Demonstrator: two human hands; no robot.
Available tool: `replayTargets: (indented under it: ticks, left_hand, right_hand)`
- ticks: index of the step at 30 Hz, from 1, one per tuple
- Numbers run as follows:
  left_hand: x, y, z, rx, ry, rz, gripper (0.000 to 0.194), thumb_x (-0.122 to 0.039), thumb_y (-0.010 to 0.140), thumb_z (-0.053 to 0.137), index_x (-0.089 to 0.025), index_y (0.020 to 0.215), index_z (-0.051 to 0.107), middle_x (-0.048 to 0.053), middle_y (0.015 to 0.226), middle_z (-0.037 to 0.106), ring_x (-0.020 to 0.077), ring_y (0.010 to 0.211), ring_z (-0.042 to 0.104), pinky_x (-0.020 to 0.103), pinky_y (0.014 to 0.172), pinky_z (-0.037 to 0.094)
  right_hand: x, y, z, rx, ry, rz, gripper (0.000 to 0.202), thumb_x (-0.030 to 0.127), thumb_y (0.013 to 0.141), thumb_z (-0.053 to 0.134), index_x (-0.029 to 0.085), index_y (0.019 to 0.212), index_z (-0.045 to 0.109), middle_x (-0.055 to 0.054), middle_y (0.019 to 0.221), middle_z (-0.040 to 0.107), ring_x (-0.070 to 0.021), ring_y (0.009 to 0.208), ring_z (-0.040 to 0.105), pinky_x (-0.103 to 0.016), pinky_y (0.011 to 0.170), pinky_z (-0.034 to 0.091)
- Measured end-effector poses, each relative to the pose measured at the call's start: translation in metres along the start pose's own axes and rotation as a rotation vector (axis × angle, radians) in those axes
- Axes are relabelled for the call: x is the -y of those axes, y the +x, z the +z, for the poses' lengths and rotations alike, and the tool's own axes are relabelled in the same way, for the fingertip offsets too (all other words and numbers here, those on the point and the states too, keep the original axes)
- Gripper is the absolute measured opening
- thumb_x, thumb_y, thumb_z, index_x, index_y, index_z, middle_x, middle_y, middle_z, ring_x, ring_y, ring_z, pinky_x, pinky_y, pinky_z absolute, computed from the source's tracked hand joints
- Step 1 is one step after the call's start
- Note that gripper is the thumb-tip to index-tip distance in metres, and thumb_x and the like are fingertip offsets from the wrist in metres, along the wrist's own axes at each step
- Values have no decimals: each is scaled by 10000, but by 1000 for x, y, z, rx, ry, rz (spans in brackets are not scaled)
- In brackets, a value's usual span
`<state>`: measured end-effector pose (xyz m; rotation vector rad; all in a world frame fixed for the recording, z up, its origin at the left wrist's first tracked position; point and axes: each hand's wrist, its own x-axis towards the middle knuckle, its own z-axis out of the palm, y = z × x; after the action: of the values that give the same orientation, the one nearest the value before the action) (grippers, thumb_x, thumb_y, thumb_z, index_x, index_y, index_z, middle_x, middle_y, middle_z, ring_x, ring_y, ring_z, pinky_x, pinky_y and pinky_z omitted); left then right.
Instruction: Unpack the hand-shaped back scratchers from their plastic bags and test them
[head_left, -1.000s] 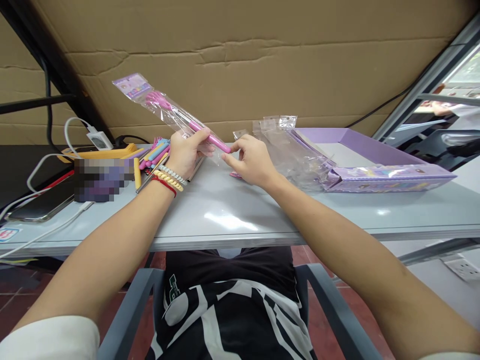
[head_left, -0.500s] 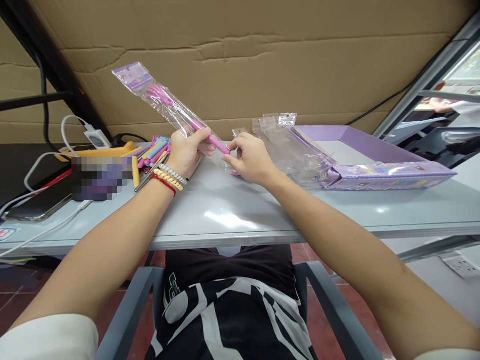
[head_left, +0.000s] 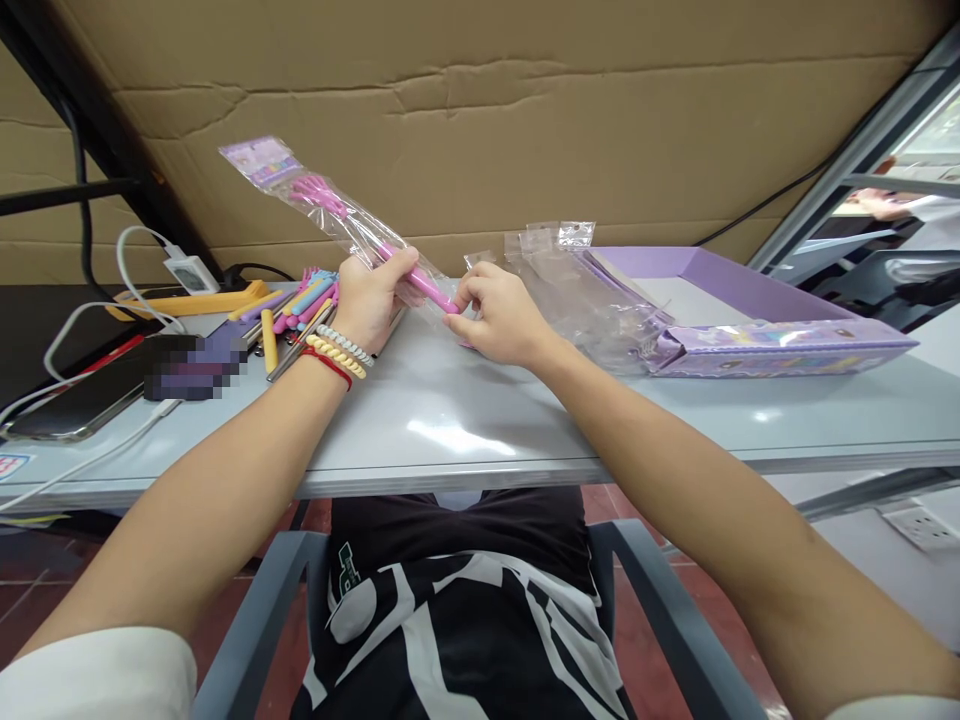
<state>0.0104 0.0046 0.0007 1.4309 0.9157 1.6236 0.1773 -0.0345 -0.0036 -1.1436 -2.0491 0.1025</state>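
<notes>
A pink hand-shaped back scratcher (head_left: pixel 431 288) with a metal rod lies slantwise inside a clear plastic bag (head_left: pixel 361 228) with a purple printed header. My left hand (head_left: pixel 373 300) is closed around the bag and the scratcher's handle, holding them above the table. At the lower end of the handle, my right hand (head_left: pixel 495 315) pinches the tip between thumb and fingers; how much of the bag's edge is in that pinch cannot be told. Left of my left hand lies a pile of back scratchers (head_left: pixel 307 300) with pink, blue, purple and yellow handles.
Clear empty bags (head_left: pixel 577 300) lie stacked right of my right hand, against a purple open box (head_left: pixel 780 350). On the left are a phone (head_left: pixel 82 400), white cables (head_left: pixel 67 345) and a yellow object (head_left: pixel 191 303). Cardboard (head_left: pixel 480 130) stands behind the grey table (head_left: pixel 457 450).
The bag's header end has dipped slightly. Both hands keep their grip in nearly the same place, with the right fingers curled slightly closer over the handle tip.
</notes>
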Motion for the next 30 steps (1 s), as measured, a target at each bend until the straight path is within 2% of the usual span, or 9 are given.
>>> replayTargets:
  ticks: [5, 8, 13, 18, 21, 26, 30]
  left_hand:
    - [-4, -1, 1, -26, -90, -57, 298, -355, 754, 733, -209, 718, 476, -18, 627, 568, 146, 656, 636, 252, 594, 523]
    - [-5, -4, 2, -13, -133, -78, 331, -402, 762, 745, -211, 707, 480, -14, 626, 567, 158, 676, 649, 271, 622, 540]
    - [-2, 1, -1, 12, -227, -122, 353, -463, 792, 731, -206, 720, 500, -3, 658, 582, 167, 706, 644, 327, 670, 561]
    - [1, 21, -21, -156, -296, -162, 415, -620, 906, 488, -224, 784, 468, -9, 676, 564, 147, 743, 617, 315, 669, 533]
    - [0, 31, -37, -253, -287, -170, 424, -616, 933, 393, -223, 788, 463, -2, 693, 564, 140, 778, 608, 289, 645, 500]
    - [3, 45, -60, -352, -288, -164, 325, -530, 941, 365, -239, 845, 476, -5, 731, 601, 136, 798, 619, 292, 643, 503]
    - [8, 52, -70, -411, -215, -160, 252, -484, 857, 536, -250, 782, 480, 9, 718, 613, 165, 814, 659, 301, 607, 505]
  right_hand:
    - [0, 0, 1, -14, -10, 0, 83, 182, 710, 627, 177, 666, 557, -71, 897, 585, -179, 791, 528, -338, 731, 412]
    - [-3, -1, 4, -69, -1, -10, 51, 206, 747, 612, 171, 715, 594, -74, 908, 590, -170, 763, 524, -340, 724, 421]
    - [-9, 1, 7, -135, 10, -52, 131, 259, 823, 612, 164, 733, 617, -85, 954, 597, -176, 799, 547, -347, 734, 439]
    - [-17, 6, 3, -296, -21, -85, 103, 213, 818, 622, 168, 726, 635, -67, 905, 594, -186, 823, 550, -373, 780, 436]
    - [-20, 8, -3, -332, 5, -90, 100, 217, 818, 631, 170, 735, 660, -56, 868, 583, -178, 797, 544, -369, 755, 442]
    - [-25, 9, -12, -354, 55, -135, 82, 240, 834, 644, 192, 792, 696, -36, 846, 589, -168, 796, 554, -360, 757, 463]
    - [-29, 11, -19, -365, 119, -146, 155, 352, 876, 644, 208, 835, 685, -24, 841, 587, -153, 786, 557, -345, 750, 473]
